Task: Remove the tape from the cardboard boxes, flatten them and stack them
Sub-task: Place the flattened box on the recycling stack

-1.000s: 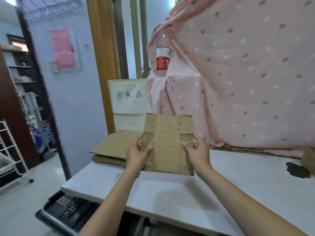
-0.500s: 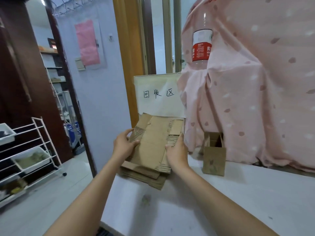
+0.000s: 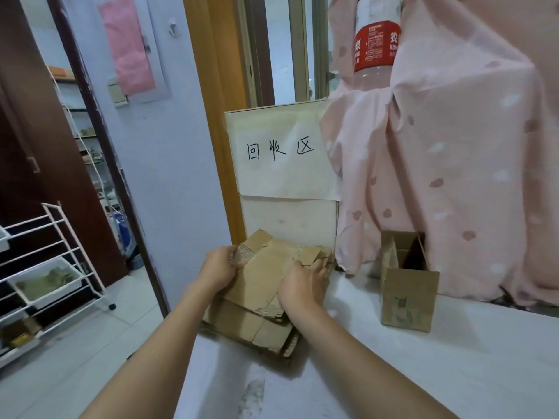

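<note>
While both hands set flattened box (image 3: 269, 276) on stack (image 3: 257, 325) at table's (image 3: 393, 373) left edge | left hand (image 3: 218, 271) grip pinching, right hand (image 3: 302, 287) spread flat | risk: misaligned stack slides off edge; upright box (image 3: 406, 294) remains.

Ahead of you a white sign (image 3: 282, 155) with three handwritten characters stands upright at the back of the pale tabletop (image 3: 423, 373), against an orange-brown door frame (image 3: 211, 116). To your right a pink spotted cloth (image 3: 459, 164) hangs in folds down to the tabletop, and a clear bottle with a red label (image 3: 375, 40) shows partly through a gap near its top. On your left a pink sheet (image 3: 127, 43) is fixed to the pale blue wall (image 3: 169, 164). Lower left, a white wire rack (image 3: 57, 267) holds a tray (image 3: 48, 281) and stands on the tiled floor (image 3: 90, 352), beside a dark brown door (image 3: 39, 146).
</note>
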The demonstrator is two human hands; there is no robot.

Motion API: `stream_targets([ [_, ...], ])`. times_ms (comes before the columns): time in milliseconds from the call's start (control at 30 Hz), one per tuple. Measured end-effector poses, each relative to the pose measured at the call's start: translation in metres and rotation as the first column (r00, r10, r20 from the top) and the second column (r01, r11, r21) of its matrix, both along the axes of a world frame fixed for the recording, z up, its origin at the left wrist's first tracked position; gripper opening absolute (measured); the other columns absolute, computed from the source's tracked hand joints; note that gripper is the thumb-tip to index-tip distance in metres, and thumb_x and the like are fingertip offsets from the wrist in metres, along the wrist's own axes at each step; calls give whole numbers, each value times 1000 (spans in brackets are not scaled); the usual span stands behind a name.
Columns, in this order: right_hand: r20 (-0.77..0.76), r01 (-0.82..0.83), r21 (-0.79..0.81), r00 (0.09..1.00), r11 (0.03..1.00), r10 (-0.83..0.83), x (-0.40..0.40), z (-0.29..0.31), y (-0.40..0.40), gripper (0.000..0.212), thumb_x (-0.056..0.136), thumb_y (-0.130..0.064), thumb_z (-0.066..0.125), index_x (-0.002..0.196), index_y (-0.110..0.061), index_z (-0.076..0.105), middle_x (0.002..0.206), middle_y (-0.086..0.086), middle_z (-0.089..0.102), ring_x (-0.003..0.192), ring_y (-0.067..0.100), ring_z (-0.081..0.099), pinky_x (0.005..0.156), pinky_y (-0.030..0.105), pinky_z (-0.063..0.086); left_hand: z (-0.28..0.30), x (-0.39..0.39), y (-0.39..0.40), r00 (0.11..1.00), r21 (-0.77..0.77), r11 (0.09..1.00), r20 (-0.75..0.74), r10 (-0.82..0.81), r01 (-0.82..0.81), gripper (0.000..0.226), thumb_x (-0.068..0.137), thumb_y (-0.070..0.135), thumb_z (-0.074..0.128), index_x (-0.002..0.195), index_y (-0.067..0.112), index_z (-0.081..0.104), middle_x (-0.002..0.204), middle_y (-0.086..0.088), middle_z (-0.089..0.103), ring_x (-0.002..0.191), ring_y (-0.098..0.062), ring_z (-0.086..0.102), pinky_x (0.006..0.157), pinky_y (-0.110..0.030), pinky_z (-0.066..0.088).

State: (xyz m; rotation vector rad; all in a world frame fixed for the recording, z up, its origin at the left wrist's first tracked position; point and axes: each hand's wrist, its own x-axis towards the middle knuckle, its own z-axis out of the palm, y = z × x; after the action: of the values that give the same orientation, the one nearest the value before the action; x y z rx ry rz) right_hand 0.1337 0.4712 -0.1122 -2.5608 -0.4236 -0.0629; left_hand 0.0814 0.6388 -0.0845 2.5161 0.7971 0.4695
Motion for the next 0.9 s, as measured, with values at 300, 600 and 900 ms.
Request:
stream_targets([
  [300,35,-160,-57,986,985,162,8,-8,24,50,104,-15,38,153,-7,32,166,13,15,154,25,10,126,39,4,-34,16,-11,939,205,925,-192,-284,321,46,107,37,30,147,21,47,156,-6,38,145,-27,31,119,-40,20],
  [600,28,-166,-146,985,975,172,19,-19,31,63,105,-38,20,159,-8,14,168,9,4,155,19,-2,125,38,-3,-51,32,-8,933,235,918,-251,-259,318,50,108,41,14,157,33,20,165,5,15,152,-13,10,124,-39,1],
  [900,-23,-271,-182,962,945,272,18,-3,18,61,105,-35,27,158,-5,18,167,12,9,154,24,5,126,38,3,-45,30,-16,950,350,904,-273,-153,247,49,107,39,16,155,32,28,164,-3,18,152,-20,12,123,-39,4],
])
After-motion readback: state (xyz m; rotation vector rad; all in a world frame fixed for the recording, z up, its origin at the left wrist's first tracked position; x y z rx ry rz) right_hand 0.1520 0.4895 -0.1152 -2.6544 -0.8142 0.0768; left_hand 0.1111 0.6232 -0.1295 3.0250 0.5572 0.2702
